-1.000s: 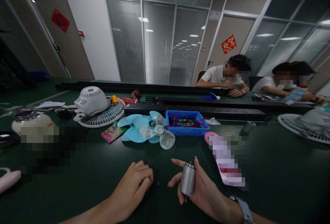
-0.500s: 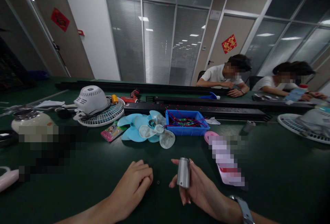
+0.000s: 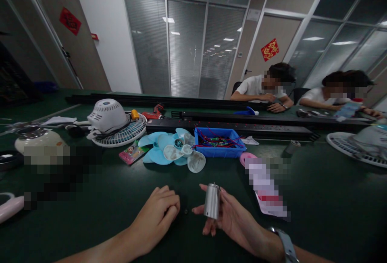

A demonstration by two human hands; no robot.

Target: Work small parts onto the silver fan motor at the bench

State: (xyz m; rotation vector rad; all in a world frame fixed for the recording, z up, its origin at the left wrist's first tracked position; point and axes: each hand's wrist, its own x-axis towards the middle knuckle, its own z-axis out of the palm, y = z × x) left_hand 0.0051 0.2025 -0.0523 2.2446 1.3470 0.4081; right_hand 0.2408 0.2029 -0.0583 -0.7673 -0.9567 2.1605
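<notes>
The motor (image 3: 211, 201) has been shifted left and stood more upright since a second ago. It is gripped by the right hand (image 3: 232, 220), its shaft up, just beyond the curled, empty left hand (image 3: 157, 218). A steadier hold comes if it is kept between thumb and fingertips.

Left hand (image 3: 157, 212) loosely curled, palm down; right hand (image 3: 229, 218) palm-up, fingers half-closed.

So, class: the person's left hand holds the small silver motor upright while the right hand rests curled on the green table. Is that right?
No, the hands are swapped. In the head view the right hand holds the silver motor upright, and the left hand rests curled on the green table.
</notes>
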